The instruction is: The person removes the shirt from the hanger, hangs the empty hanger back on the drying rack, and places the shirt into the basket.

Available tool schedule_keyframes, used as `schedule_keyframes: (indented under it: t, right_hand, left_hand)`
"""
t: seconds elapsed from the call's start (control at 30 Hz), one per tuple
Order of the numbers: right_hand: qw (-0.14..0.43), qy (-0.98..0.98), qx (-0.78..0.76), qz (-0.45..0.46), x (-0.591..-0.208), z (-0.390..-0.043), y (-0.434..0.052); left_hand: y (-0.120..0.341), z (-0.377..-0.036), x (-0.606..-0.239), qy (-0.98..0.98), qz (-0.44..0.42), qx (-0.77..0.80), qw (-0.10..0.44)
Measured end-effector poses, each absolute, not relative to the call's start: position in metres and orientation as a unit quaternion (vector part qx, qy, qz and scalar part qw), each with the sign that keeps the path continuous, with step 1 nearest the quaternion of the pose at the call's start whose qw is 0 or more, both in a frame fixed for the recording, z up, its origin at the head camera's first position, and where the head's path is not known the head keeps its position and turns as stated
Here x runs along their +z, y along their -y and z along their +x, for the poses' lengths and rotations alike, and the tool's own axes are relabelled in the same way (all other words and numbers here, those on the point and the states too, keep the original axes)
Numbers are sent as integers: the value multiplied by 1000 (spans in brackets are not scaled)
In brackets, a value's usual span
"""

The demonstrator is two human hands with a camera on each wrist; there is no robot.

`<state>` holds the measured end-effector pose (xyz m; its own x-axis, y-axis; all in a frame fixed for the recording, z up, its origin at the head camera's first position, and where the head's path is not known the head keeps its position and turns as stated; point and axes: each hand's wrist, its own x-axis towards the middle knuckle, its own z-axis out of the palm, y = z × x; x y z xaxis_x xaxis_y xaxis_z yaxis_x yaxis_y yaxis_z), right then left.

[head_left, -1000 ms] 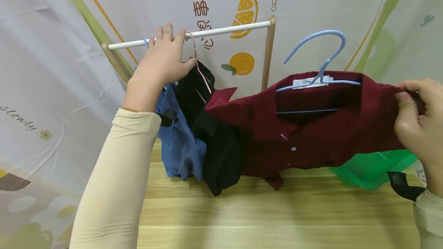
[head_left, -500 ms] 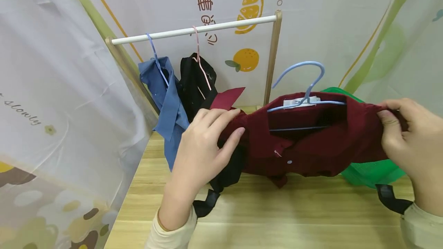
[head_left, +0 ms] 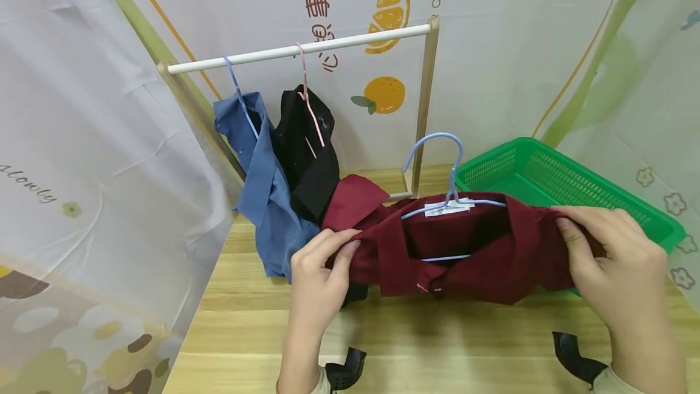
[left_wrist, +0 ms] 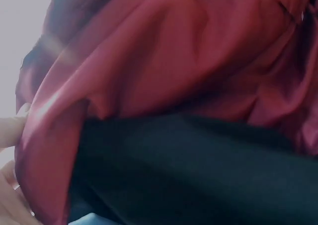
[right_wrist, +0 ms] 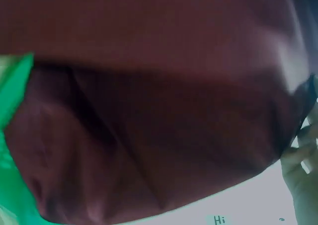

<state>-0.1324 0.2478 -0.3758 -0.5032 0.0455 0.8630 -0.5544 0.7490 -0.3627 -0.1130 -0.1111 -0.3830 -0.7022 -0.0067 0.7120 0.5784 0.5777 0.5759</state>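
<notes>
White printed sheeting (head_left: 519,29) with orange-fruit drawings hangs all round a pale wooden table (head_left: 437,345), and both hands are at work just above its boards. At one shoulder of a dark red shirt (head_left: 465,260), the left hand (head_left: 319,278) pinches the cloth between thumb and fingers; at the other shoulder the right hand (head_left: 612,266) grips it with curled fingers. The shirt is stretched between them, collar upward, with its hem hanging down to the table. It sits on a light blue hanger (head_left: 443,169) whose hook stands up free above the collar.

Just behind the right hand lies a green mesh basket (head_left: 547,169), touching the shirt's far side. Behind the left hand stands a small wooden rack with a white rail (head_left: 306,48). From that rail hang a blue shirt (head_left: 262,193) on a blue hanger and, close beside it, a black shirt (head_left: 308,157) on a pink hanger (head_left: 306,96).
</notes>
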Motion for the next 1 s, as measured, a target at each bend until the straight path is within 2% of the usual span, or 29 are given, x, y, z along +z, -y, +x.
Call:
schedule_keyframes:
  t: [0.2,0.53,1.0]
  right_hand:
    - [498,775,367,130,-377,-123,-225]
    - [467,764,419,149,-377,-126,-197]
    - [458,752,453,137,-391,-125,-181]
  left_hand:
    - [109,-114,-396,794,-166,-475,341]
    - [113,-113,-402,782,-141,-533,291]
    - [125,-110,-401,759,-131,-589,244]
